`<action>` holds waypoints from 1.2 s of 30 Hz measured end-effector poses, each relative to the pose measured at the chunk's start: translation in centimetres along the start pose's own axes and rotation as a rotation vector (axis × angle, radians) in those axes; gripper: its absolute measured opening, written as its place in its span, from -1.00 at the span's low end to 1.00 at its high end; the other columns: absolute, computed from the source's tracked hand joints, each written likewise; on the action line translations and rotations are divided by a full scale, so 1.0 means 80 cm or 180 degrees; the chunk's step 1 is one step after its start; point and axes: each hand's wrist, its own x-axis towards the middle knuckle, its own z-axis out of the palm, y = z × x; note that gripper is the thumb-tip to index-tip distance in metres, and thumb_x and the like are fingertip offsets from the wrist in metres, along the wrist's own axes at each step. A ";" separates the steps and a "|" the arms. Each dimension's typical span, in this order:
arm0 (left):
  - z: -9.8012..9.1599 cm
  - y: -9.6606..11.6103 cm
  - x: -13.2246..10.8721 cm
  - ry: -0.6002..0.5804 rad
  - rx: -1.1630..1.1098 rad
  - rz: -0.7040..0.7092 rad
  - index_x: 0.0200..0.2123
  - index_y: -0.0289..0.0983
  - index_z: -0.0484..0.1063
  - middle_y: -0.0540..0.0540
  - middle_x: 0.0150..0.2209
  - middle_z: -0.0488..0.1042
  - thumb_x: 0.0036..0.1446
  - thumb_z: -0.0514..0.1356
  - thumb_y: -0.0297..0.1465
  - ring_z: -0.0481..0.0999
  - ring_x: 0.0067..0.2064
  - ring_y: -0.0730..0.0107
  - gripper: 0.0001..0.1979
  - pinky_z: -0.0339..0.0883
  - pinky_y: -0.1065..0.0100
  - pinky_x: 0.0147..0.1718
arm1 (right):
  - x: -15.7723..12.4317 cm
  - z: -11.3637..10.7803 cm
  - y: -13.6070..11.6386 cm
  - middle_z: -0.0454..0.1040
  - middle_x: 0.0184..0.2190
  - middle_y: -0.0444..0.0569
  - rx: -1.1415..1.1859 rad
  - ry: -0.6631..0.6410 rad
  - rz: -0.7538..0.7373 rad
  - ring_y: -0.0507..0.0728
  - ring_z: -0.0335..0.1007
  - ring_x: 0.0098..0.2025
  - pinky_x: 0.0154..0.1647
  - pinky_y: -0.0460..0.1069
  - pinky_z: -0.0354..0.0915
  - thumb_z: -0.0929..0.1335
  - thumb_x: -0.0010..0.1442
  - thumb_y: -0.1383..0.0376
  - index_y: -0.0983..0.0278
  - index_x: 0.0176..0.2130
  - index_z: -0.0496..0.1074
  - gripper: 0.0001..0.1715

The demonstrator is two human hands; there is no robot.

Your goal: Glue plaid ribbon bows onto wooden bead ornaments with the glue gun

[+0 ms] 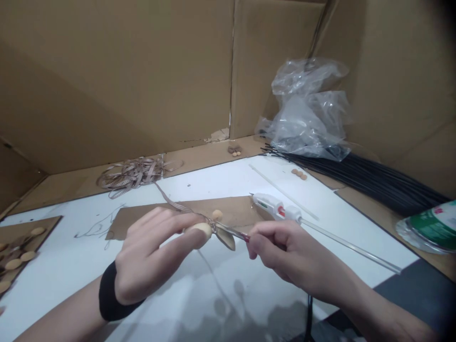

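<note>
My left hand (153, 251), with a black band at its wrist, is closed in a pinch at the middle of the table. Between its fingertips is the end of a brown checked ribbon (173, 203), which trails back to a tangled heap. A leaf-shaped piece (226, 240) hangs beside the pinch, and something pale and oval shows at the thumb tip. My right hand (278, 249) is closed on a slim metal tool with a red handle (245, 237). Its tip meets the ribbon by the left fingertips; the tool's exact kind is hidden.
Behind my hands lie a cardboard strip (135, 216) and a white glue gun (270, 205) with a clear glue stick. The ribbon heap (133, 175) is back left. Black rods (349, 173), a plastic bag (306, 114) and a green-labelled bottle (432, 225) line the right. Cardboard walls enclose the table.
</note>
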 end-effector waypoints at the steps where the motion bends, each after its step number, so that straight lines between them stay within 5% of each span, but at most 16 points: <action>1: -0.001 0.001 0.001 0.0019 0.0145 0.0090 -0.33 -0.21 0.36 -0.04 -0.46 0.55 0.14 0.05 -0.46 0.42 -0.55 0.40 -0.89 0.23 0.32 -0.55 | -0.001 -0.001 -0.001 -0.06 -0.71 -0.29 -0.0048 0.0009 -0.0034 -0.11 -0.15 -0.69 -0.74 -0.16 -0.18 0.18 0.18 0.04 0.29 -0.51 0.24 -0.58; 7: -0.007 0.000 0.004 -0.0067 0.0960 0.1023 -0.32 -0.28 0.37 -0.14 -0.38 0.57 0.11 0.04 -0.57 0.47 -0.47 0.35 -0.85 0.24 0.32 -0.56 | -0.009 -0.005 -0.007 0.00 -0.66 -0.23 -0.0347 0.0024 -0.0077 -0.07 -0.11 -0.61 -0.67 -0.13 -0.12 0.17 0.19 0.06 0.29 -0.53 0.24 -0.58; 14: 0.011 0.005 -0.009 0.0308 0.0699 0.0423 -0.31 -0.18 0.39 -0.05 -0.44 0.55 0.17 -0.01 -0.42 0.34 -0.59 0.41 -0.82 0.18 0.28 -0.58 | -0.006 -0.003 -0.011 0.01 -0.65 -0.22 -0.0449 0.0003 -0.0043 -0.05 -0.10 -0.59 -0.64 -0.11 -0.11 0.17 0.18 0.05 0.28 -0.56 0.18 -0.56; 18: 0.017 0.011 -0.004 0.0510 0.0670 0.0446 -0.36 -0.21 0.41 -0.03 -0.49 0.55 0.16 0.01 -0.45 0.29 -0.64 0.46 -0.82 0.16 0.31 -0.59 | -0.003 -0.001 -0.010 0.03 -0.65 -0.22 -0.0394 -0.0002 -0.0095 -0.06 -0.10 -0.60 -0.64 -0.12 -0.12 0.18 0.18 0.06 0.28 -0.54 0.21 -0.58; 24: 0.014 0.009 -0.004 0.0361 0.0816 0.0696 -0.43 -0.24 0.40 -0.07 -0.45 0.56 0.16 0.01 -0.48 0.30 -0.60 0.45 -0.80 0.15 0.31 -0.57 | -0.002 0.001 -0.008 0.02 -0.65 -0.24 -0.0339 0.0077 -0.0208 -0.07 -0.10 -0.61 -0.65 -0.13 -0.12 0.18 0.19 0.09 0.29 -0.55 0.22 -0.59; 33: 0.013 0.007 -0.009 0.0340 0.0535 0.0453 -0.38 -0.18 0.42 -0.04 -0.44 0.56 0.15 0.02 -0.45 0.29 -0.60 0.44 -0.80 0.13 0.30 -0.56 | 0.000 0.003 -0.008 0.08 -0.66 -0.22 -0.0433 0.0251 -0.0307 -0.06 -0.05 -0.60 -0.63 -0.12 -0.08 0.21 0.18 0.15 0.30 -0.56 0.27 -0.62; 36: 0.008 0.003 -0.007 0.0064 -0.0124 -0.0128 -0.41 -0.15 0.44 0.00 -0.39 0.57 0.05 0.13 -0.48 0.37 -0.55 0.42 -0.88 0.16 0.32 -0.53 | 0.000 0.001 -0.003 0.09 -0.65 -0.22 -0.0129 0.0339 -0.0421 -0.07 -0.06 -0.61 -0.64 -0.13 -0.08 0.22 0.17 0.13 0.29 -0.53 0.28 -0.65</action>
